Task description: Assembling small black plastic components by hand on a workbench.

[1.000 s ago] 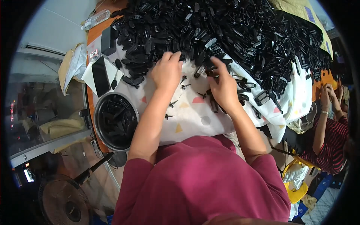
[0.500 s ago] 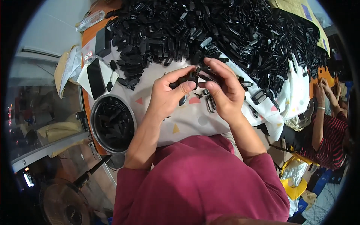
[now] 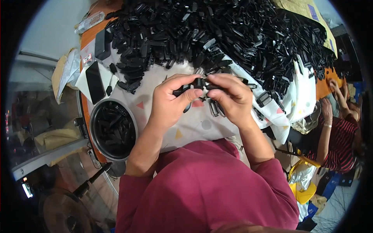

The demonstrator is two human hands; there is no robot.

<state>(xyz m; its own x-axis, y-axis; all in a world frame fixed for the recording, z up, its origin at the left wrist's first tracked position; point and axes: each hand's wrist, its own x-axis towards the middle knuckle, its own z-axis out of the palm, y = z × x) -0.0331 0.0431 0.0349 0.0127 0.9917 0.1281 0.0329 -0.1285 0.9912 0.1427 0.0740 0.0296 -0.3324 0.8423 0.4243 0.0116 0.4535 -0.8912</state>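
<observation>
Well, the small black part [image 3: 200,82] lies between your hands just above mid-frame, its long axis apparently left to right, the fingers of your left hand [image 3: 161,103] and right hand [image 3: 237,99] pinched on its opposite ends, neither clearly nearer. Beneath is a patterned white cloth [image 3: 167,136] over the orange desk [image 3: 323,88]; a black pile [image 3: 217,33] fills the top, a co-worker [image 3: 342,143] the right edge.

The shirt [image 3: 206,182] is maroon and short-sleeved.
</observation>
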